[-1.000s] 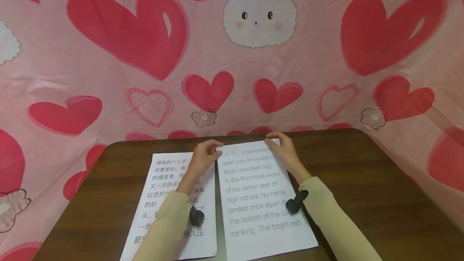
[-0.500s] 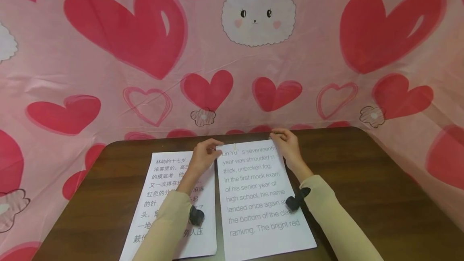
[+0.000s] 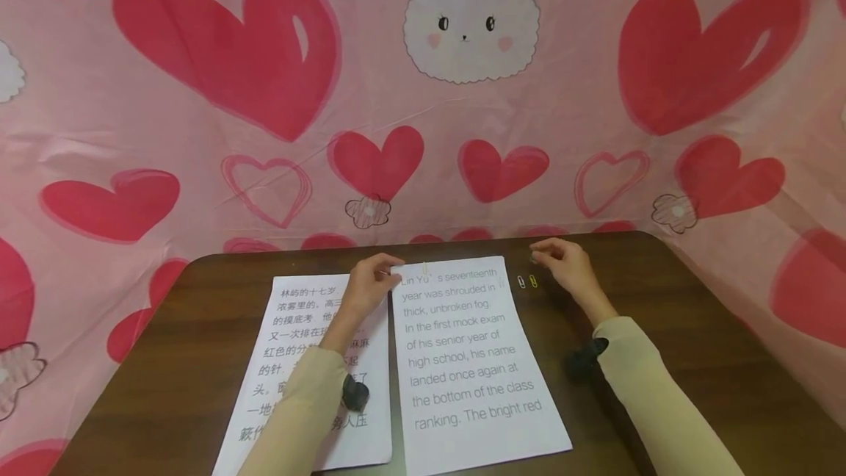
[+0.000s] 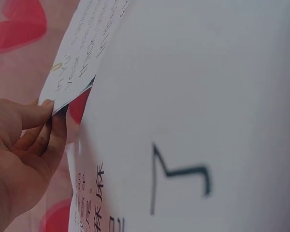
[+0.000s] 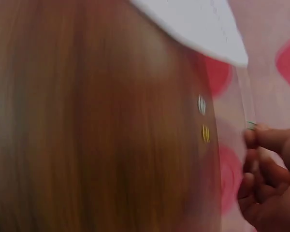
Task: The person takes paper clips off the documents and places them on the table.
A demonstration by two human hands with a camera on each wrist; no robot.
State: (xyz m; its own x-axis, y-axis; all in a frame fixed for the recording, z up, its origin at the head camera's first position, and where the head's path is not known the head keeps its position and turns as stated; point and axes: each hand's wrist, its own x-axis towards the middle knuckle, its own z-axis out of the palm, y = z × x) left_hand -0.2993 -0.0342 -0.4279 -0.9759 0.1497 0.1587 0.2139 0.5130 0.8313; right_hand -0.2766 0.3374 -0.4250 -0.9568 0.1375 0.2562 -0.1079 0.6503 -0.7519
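Observation:
My left hand [image 3: 370, 286] pinches the top left corner of the English-printed sheets [image 3: 463, 358] between thumb and fingers; in the left wrist view that corner is raised. A yellow paper clip [image 3: 425, 268] sits on their top edge, near this hand. To the right of the sheets, my right hand [image 3: 567, 267] is held over the table. Its thumb and index finger pinch a small green paper clip [image 5: 251, 125], mostly hidden by the fingertips. Just below that hand, a white paper clip [image 3: 521, 282] and a yellow paper clip [image 3: 533, 281] lie side by side on the wood.
Chinese-printed sheets [image 3: 304, 380] lie left of the English ones, partly under my left forearm. The dark wooden table [image 3: 687, 329] extends to both sides. Behind its far edge hangs a pink cloth [image 3: 581, 109] with hearts and a rabbit.
My right hand has left the top right corner of the English sheets and moved right, uncovering that corner. The white and yellow clips on the table now show. My left hand keeps its hold.

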